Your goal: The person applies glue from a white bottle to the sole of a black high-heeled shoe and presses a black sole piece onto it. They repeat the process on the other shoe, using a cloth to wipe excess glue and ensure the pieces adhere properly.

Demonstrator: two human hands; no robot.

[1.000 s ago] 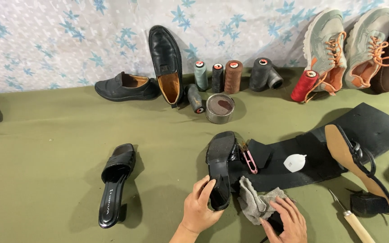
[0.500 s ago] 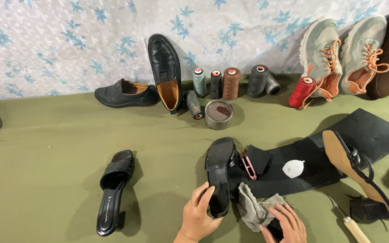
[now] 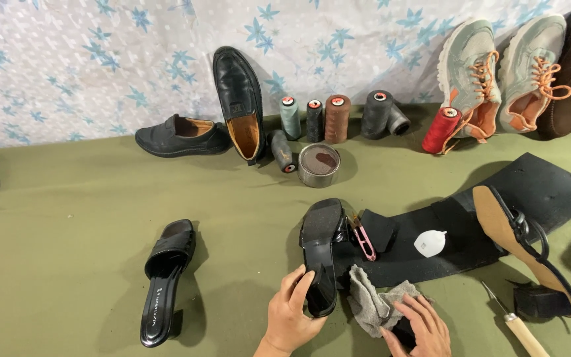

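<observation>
Both hands low: left (image 3: 291,317) curled gripping, right (image 3: 421,325) pressing flat.

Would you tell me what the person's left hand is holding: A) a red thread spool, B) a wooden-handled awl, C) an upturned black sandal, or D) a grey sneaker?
C: the left hand grips the black sandal, which lies sole up on the green cloth.

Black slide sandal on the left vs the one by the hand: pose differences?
The left black slide sandal lies sole down, insole showing, untouched; the held black slide sandal is flipped sole up, with the left hand gripping its heel end. Both are glossy black and look like a pair.
</observation>
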